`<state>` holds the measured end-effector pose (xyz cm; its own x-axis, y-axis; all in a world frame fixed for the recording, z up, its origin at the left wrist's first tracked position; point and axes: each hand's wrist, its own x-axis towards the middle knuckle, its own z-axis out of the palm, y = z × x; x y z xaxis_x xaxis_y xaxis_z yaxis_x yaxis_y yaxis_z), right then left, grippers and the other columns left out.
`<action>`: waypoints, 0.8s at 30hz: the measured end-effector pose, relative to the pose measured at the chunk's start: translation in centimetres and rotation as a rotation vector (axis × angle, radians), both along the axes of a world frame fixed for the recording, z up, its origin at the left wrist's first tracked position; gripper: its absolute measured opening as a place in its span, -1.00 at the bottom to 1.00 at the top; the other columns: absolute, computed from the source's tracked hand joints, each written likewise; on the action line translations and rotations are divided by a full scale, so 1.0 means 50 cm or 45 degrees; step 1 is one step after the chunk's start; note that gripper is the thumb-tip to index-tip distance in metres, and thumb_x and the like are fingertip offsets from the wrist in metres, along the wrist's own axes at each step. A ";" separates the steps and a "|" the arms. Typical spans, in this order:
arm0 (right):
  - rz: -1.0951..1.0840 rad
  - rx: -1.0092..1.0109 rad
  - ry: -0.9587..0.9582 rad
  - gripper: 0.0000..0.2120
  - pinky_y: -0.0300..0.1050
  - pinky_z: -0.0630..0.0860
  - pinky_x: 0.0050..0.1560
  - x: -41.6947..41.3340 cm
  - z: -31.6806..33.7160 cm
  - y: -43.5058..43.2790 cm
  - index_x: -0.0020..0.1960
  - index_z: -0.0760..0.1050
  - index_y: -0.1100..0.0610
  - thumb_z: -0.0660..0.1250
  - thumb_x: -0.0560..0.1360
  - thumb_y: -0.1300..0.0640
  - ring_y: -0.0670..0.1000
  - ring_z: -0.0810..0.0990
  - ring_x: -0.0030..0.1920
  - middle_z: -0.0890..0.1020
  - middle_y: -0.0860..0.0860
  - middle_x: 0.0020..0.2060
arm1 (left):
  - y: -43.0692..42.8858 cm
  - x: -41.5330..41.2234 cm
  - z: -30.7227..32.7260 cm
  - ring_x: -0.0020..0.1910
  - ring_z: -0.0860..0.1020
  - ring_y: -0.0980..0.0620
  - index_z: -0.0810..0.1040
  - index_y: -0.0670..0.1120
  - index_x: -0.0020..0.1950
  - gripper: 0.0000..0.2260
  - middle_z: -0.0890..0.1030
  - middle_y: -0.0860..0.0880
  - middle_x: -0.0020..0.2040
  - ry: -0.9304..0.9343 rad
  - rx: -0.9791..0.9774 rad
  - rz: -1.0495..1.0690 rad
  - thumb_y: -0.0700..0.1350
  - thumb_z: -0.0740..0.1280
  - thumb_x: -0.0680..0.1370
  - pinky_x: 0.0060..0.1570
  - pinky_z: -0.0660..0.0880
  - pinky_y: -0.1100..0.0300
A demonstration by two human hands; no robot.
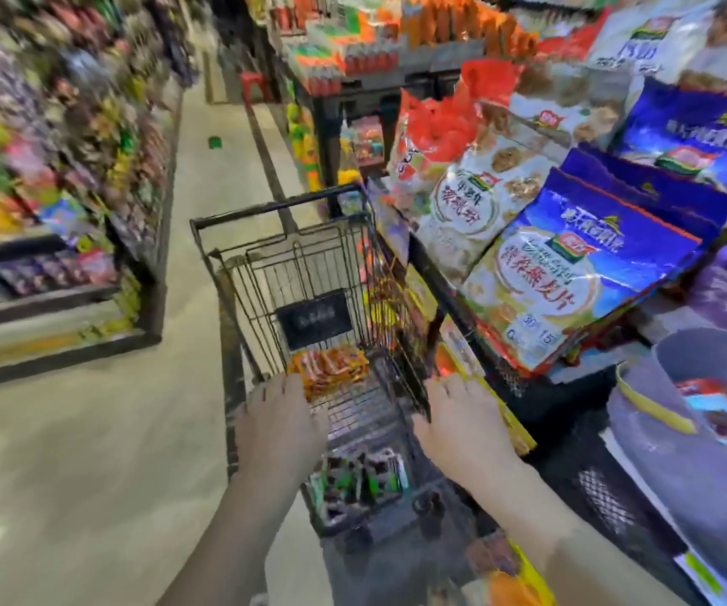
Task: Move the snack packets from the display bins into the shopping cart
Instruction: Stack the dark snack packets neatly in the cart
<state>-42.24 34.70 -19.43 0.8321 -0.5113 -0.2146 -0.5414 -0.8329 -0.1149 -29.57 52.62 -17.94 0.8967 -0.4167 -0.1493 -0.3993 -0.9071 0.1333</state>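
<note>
hands: left hand, right hand resting apart on shopping cart, grip unclear
target: snack packets lying at 2 o'clock, right hand nearer

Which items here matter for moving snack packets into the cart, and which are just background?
In the job:
- shopping cart
- orange packet in its basket
- green-and-black packets lower in the cart
- left hand and right hand at the cart's near end

Just there:
- blue bags and white bags on the right shelf
- green thing on the floor
- red stool
</note>
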 end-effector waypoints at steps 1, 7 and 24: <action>0.037 0.017 0.011 -0.46 0.12 0.33 0.43 0.020 -0.013 -0.002 0.58 0.24 0.09 0.13 0.69 -0.15 0.19 0.33 0.46 0.37 0.09 0.48 | 0.005 0.008 -0.012 0.56 0.35 -0.13 0.26 -0.03 0.64 -0.41 0.37 -0.04 0.60 0.020 0.000 0.040 0.20 0.24 0.67 0.49 0.39 -0.10; 0.234 0.088 0.088 -0.47 0.11 0.37 0.37 0.127 -0.099 -0.037 0.56 0.28 0.09 0.13 0.68 -0.14 0.18 0.37 0.42 0.40 0.07 0.47 | 0.002 0.043 -0.092 0.45 0.45 -0.15 0.37 -0.03 0.53 -0.52 0.49 -0.04 0.48 0.147 0.035 0.265 0.12 0.28 0.65 0.39 0.45 -0.08; 0.667 0.339 0.659 -0.48 0.13 0.41 0.40 0.318 -0.469 -0.061 0.56 0.25 0.17 0.16 0.70 -0.08 0.23 0.36 0.41 0.38 0.16 0.45 | -0.014 0.081 -0.538 0.37 0.54 -0.22 0.20 -0.14 0.64 -0.35 0.48 -0.18 0.50 0.508 -0.267 0.941 0.19 0.29 0.68 0.19 0.55 -0.07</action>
<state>-26.34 31.65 -42.86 0.7113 0.0437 -0.7016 -0.1244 -0.9745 -0.1868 -25.54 51.93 -44.82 0.8456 0.1982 -0.4956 0.3952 -0.8566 0.3318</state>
